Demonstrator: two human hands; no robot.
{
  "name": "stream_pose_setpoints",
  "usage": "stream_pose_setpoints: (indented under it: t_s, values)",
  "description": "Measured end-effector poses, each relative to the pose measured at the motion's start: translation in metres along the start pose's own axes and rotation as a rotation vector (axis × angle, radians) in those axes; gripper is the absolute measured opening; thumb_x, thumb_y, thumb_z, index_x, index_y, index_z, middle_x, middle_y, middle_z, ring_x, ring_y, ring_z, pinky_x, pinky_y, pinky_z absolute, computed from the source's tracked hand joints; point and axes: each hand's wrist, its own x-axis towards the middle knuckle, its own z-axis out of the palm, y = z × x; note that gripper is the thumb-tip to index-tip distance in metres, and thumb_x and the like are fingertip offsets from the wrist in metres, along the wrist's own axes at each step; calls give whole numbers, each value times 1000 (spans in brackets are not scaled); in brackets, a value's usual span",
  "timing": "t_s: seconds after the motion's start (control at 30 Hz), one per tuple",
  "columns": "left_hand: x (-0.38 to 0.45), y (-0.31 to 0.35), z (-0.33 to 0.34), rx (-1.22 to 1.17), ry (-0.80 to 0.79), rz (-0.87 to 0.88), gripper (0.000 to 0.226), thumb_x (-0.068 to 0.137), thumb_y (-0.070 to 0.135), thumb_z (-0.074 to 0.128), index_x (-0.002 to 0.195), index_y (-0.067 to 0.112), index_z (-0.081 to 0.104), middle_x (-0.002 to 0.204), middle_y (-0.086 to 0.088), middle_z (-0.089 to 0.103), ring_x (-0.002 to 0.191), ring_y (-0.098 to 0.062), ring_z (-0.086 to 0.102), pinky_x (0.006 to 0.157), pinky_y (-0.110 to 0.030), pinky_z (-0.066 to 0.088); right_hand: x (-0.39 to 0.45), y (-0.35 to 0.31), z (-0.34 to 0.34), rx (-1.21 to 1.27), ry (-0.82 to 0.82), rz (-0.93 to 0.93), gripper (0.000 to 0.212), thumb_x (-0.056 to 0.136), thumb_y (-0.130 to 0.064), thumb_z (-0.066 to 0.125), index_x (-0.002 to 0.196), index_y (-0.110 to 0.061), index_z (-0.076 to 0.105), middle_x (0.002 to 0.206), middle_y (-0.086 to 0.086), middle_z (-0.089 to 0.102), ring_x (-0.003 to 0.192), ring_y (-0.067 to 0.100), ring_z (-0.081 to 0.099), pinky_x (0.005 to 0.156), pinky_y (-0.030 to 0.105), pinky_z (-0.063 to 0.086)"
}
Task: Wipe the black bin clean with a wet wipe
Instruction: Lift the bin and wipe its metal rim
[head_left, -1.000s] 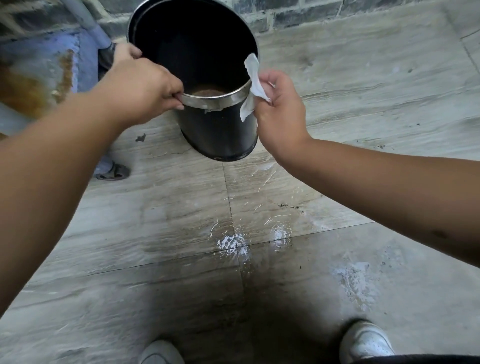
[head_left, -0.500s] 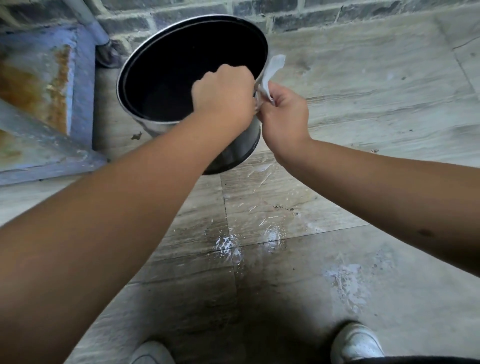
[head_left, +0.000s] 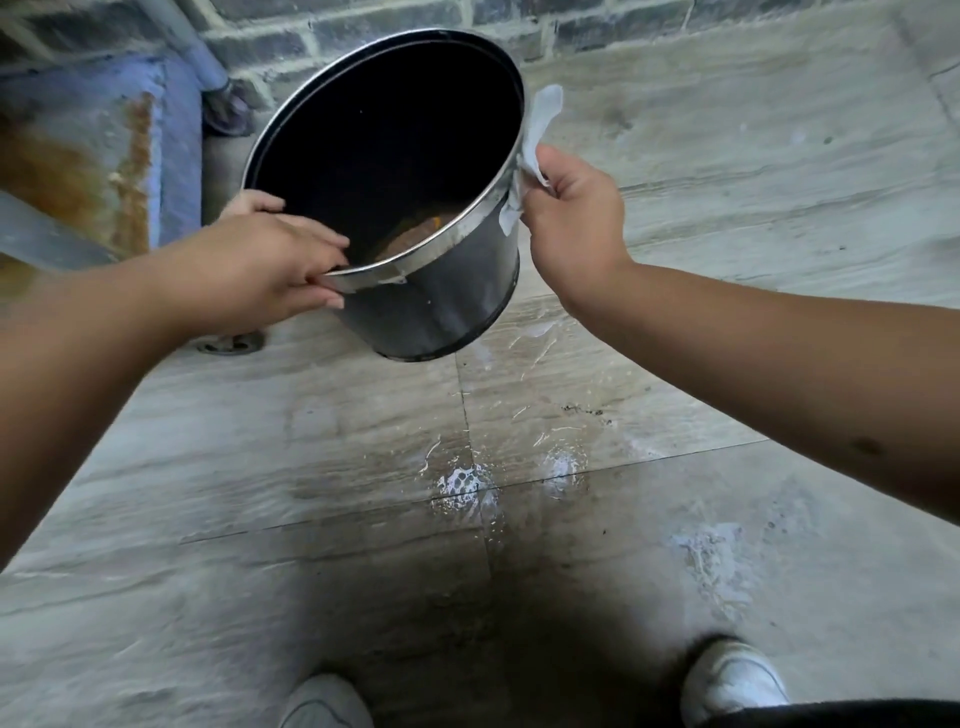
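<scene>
The black bin (head_left: 441, 306) with a silver rim is held in the air, tilted with its mouth toward me. Brown dirt shows on its inside bottom. My left hand (head_left: 265, 265) grips the near left part of the rim, fingers over the edge. My right hand (head_left: 571, 218) presses a white wet wipe (head_left: 537, 130) against the right side of the rim; part of the wipe sticks up above my fingers and part folds down onto the bin wall.
Grey tiled floor (head_left: 675, 364) with wet white smears below the bin. A brick wall (head_left: 363, 21) runs at the back, a grey pipe (head_left: 208, 67) and a rusty blue metal panel (head_left: 104, 156) at left. A floor drain (head_left: 231, 343) lies under my left wrist. My white shoes (head_left: 732, 680) are at the bottom.
My left hand moved from the right part of the rim to the near left part. The bin tilted more toward me. My right hand stayed at the right rim with the wipe.
</scene>
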Motion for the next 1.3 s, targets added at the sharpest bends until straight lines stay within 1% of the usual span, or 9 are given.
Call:
stream_pose_setpoints:
  t_s: [0.23, 0.43, 0.53, 0.63, 0.73, 0.83, 1.0, 1.13, 1.3]
  values:
    - [39, 49, 13, -25, 79, -332, 23, 89, 35, 61, 73, 21, 51, 69, 6, 58, 85, -32, 63, 88, -40, 31, 3, -8, 2, -41, 21, -37, 34, 92, -11, 53, 111, -31, 73, 91, 0, 75, 89, 21, 68, 86, 43, 56]
    - [106, 96, 9, -119, 125, -596, 27, 90, 33, 58, 72, 18, 46, 79, -6, 53, 85, -34, 58, 72, -38, 33, 4, -6, 6, -54, 41, -81, 31, 93, -11, 50, 107, -28, 73, 85, 11, 72, 73, 14, 54, 76, 46, 53]
    - [109, 76, -7, -333, 145, -447, 30, 88, 39, 62, 80, 10, 61, 79, -8, 64, 80, -27, 63, 65, -33, 46, 5, -3, 4, -53, 22, -88, 32, 93, -9, 50, 99, -30, 73, 84, 8, 72, 74, 15, 58, 78, 43, 54]
    - [72, 28, -27, -309, 83, -136, 39, 83, 41, 68, 114, 18, 68, 103, -5, 71, 94, -1, 67, 82, -22, 51, 11, -4, 3, -24, 37, -64, 35, 91, -8, 51, 96, -33, 75, 74, -10, 71, 67, 5, 58, 69, 35, 54]
    - [40, -9, -14, 17, 37, -43, 38, 85, 32, 69, 119, 15, 68, 118, -13, 70, 124, -27, 56, 103, -53, 31, 10, -3, 3, -18, 38, -50, 37, 91, -8, 51, 90, -39, 73, 63, -20, 62, 60, 0, 49, 62, 27, 48]
    - [38, -15, -3, 92, 150, 22, 18, 88, 23, 66, 102, 16, 74, 93, -5, 76, 104, -26, 68, 107, -54, 17, 9, 0, 4, 1, 20, -35, 30, 91, -11, 54, 85, -35, 72, 64, -22, 61, 64, 2, 50, 64, 29, 46]
    - [48, -6, -6, 123, 127, -2, 26, 93, 35, 52, 95, 19, 72, 84, 0, 74, 89, -27, 69, 109, -45, 15, 8, 2, 2, 41, 3, -26, 23, 92, -11, 55, 100, -21, 75, 70, -22, 65, 67, -2, 53, 67, 25, 47]
    - [68, 23, -6, 163, 160, -148, 34, 96, 42, 45, 86, 17, 65, 63, 1, 57, 67, -29, 53, 75, -42, 39, 1, 5, 3, 72, -37, 5, 23, 93, -9, 55, 102, -17, 75, 79, -8, 69, 81, 14, 62, 87, 55, 55]
    - [116, 69, -3, 152, 189, -438, 26, 96, 43, 47, 81, 23, 54, 76, -6, 53, 89, -38, 58, 73, -42, 28, 0, 2, 1, 78, -17, 21, 27, 90, -8, 54, 83, -26, 73, 69, -6, 63, 70, 13, 55, 74, 48, 54]
